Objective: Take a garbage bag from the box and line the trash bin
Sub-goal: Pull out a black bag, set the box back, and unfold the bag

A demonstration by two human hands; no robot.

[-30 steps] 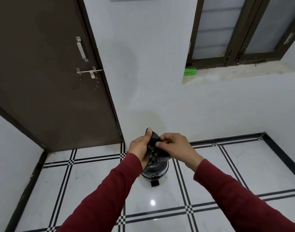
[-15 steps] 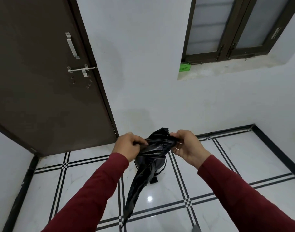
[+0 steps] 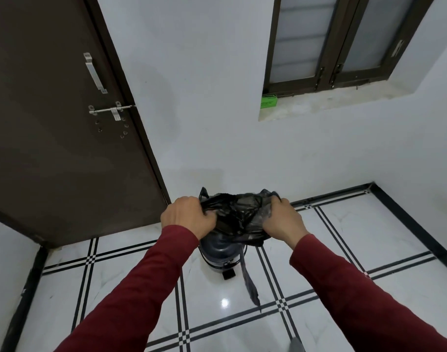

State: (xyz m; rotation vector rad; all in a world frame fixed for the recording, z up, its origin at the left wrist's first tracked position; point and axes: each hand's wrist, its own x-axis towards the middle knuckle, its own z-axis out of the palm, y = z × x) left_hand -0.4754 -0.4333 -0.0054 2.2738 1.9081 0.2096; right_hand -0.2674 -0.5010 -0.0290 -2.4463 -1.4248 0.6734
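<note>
Both hands (image 3: 188,216) (image 3: 283,219) gripping black garbage bag (image 3: 236,214), now stretched wider, above trash bin (image 3: 221,254)

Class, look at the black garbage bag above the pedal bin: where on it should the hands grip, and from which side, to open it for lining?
Grip the garbage bag at its bunched top edge, one hand at each end, as the left hand and right hand do. The film is crumpled and its tail hangs beside the trash bin, so pulling the two ends apart should spread the mouth.
</note>
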